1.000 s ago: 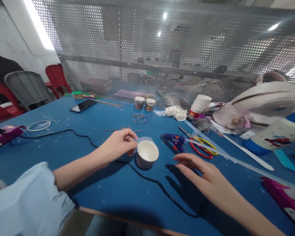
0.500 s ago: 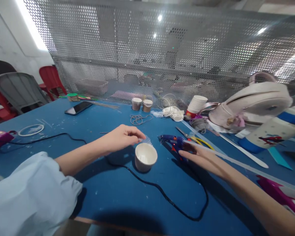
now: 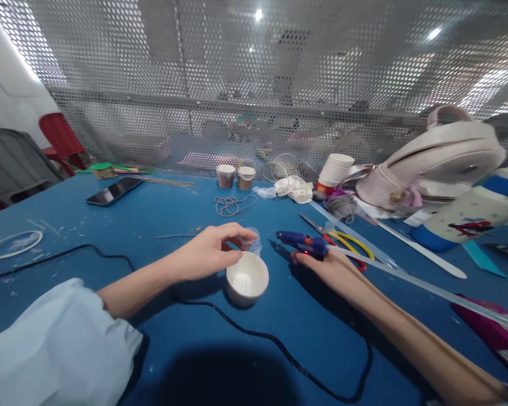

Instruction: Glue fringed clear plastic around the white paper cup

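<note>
A white paper cup [image 3: 246, 282] stands upright on the blue table. My left hand [image 3: 214, 251] curves over its far left rim, thumb at the rim and fingers apart from it. The fingertips meet a crumpled piece of clear plastic [image 3: 256, 243] just behind the cup; whether they touch it I cannot tell. My right hand [image 3: 328, 270] is wrapped around the blue hot glue gun [image 3: 302, 242], whose nozzle points left toward the clear plastic. A long clear glue stick [image 3: 406, 276] sticks out of its back. The gun's grip is mostly hidden.
Scissors with yellow and red handles [image 3: 351, 245] lie behind the right hand. A black cord [image 3: 254, 335] loops before the cup. Farther back are two small tubs [image 3: 226, 176], grey string [image 3: 232, 206], stacked cups [image 3: 336, 169], a phone [image 3: 114, 190], a pale bag [image 3: 432, 163] and a bottle [image 3: 461, 220].
The view has turned slightly right. My left hand has come closer to the cup, with thumb and fingers wider apart. The glue gun stays in my right hand, held more level.
</note>
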Tool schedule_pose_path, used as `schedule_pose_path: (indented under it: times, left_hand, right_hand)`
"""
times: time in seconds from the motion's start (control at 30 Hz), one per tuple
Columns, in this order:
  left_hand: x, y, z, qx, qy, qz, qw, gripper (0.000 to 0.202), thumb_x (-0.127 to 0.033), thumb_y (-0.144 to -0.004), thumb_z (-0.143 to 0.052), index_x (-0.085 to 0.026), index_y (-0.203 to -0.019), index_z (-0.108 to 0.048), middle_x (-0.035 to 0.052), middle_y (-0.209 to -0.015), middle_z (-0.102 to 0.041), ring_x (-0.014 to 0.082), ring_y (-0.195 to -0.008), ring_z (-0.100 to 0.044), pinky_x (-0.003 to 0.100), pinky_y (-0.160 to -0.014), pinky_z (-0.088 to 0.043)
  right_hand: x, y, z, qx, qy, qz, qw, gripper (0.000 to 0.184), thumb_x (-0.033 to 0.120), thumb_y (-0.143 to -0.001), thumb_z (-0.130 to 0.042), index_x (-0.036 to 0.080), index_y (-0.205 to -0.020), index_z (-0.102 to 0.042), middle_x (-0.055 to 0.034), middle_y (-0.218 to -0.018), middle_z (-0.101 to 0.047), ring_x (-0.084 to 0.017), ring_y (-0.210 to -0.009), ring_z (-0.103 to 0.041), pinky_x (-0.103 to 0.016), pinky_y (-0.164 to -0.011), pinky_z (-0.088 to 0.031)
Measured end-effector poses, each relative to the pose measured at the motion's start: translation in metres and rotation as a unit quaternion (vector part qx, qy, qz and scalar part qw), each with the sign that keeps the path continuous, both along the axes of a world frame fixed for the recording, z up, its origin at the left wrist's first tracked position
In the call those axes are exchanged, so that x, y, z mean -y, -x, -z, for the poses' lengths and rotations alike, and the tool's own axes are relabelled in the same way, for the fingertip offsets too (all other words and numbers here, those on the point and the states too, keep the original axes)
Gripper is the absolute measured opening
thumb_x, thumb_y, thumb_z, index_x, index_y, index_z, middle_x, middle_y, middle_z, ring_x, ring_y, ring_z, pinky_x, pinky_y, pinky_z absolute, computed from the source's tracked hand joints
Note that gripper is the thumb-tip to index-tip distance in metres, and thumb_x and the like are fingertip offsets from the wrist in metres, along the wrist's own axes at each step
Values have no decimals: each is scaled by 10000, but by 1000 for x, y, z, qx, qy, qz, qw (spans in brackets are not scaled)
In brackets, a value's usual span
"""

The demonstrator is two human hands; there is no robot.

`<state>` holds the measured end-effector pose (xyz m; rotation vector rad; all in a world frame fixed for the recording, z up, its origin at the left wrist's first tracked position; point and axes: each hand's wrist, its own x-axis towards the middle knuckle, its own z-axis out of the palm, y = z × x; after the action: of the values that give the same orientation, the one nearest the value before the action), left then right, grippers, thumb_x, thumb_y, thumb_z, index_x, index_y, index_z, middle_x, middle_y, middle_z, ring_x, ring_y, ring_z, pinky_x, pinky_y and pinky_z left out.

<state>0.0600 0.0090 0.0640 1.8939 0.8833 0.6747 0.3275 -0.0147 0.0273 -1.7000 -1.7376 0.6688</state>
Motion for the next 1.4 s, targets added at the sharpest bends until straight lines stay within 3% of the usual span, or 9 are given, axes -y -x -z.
schedule_pose_path:
  times: [0.2,0.27,0.33,0.4,0.47,0.6,0.73,1.03,1.4]
  left_hand:
    - [1,2,5,14,35,-27,999,365,-106,-750,-517,-158,-1090,-639,61,-1088,-637,155,-926,-579,293,-838,-460]
    - [2,2,6,25,57,-33,998,364,-117,-747,-530,-155,-1092,-640,63,-1085,-647,154,-908,-578,298,-842,-455]
    - [3,2,8,39,88,-46,994,369,-127,-740,-543,-156,-1095,-640,65,-1085,-657,159,-911,-583,307,-849,-449]
    - [4,3,9,54,119,-61,990,381,-132,-729,-552,-161,-1098,-642,68,-1085,-665,171,-940,-591,312,-857,-445]
    - [5,3,10,63,138,-71,986,396,-131,-713,-558,-163,-1098,-646,71,-1088,-671,182,-975,-594,315,-869,-438]
    - [7,4,8,71,153,-84,982,418,-124,-685,-555,-151,-1090,-651,79,-1100,-674,189,-980,-595,325,-884,-433]
    - [10,4,7,73,153,-90,981,400,-125,-681,-561,-161,-1067,-660,76,-1089,-683,185,-958,-603,335,-882,-442]
    - [15,4,8,85,169,-99,977,379,-138,-701,-589,-162,-1073,-656,77,-1091,-689,170,-940,-611,321,-880,-456]
    - [18,2,9,87,184,-94,975,403,-136,-697,-604,-133,-1098,-639,87,-1113,-667,160,-887,-594,313,-846,-457]
  right_hand:
    - [55,19,-46,1,-72,7,997,262,471,-816,-536,223,-881,-588,26,-558,-594,-152,-479,-552,-258,-475,-438]
    - [70,26,-53,25,-108,-39,993,171,400,-836,-547,245,-907,-567,28,-626,-616,-132,-477,-543,-236,-468,-433]
    - [78,30,-54,72,-116,-132,982,116,294,-843,-549,255,-952,-546,20,-712,-640,-128,-530,-568,-225,-502,-446]
    - [81,33,-50,121,-111,-214,963,189,222,-844,-535,251,-1029,-519,-8,-835,-661,-141,-636,-610,-225,-551,-462]
    - [80,35,-44,154,-108,-241,952,207,190,-861,-497,233,-1063,-499,-44,-921,-661,-151,-698,-623,-232,-565,-459]
    - [75,43,-37,188,-141,-234,944,124,146,-869,-414,196,-943,-500,-34,-764,-627,-143,-581,-582,-244,-509,-405]
    - [72,48,-43,268,-208,-257,905,92,131,-851,-404,181,-871,-479,-9,-648,-576,-148,-492,-554,-246,-442,-341]
    - [71,57,-55,406,-268,-260,834,147,48,-738,-452,186,-781,-477,-1,-606,-570,-140,-427,-530,-261,-411,-235]
    - [67,61,-58,462,-296,-256,796,186,31,-750,-458,211,-746,-414,14,-572,-552,-143,-397,-515,-289,-425,-182]
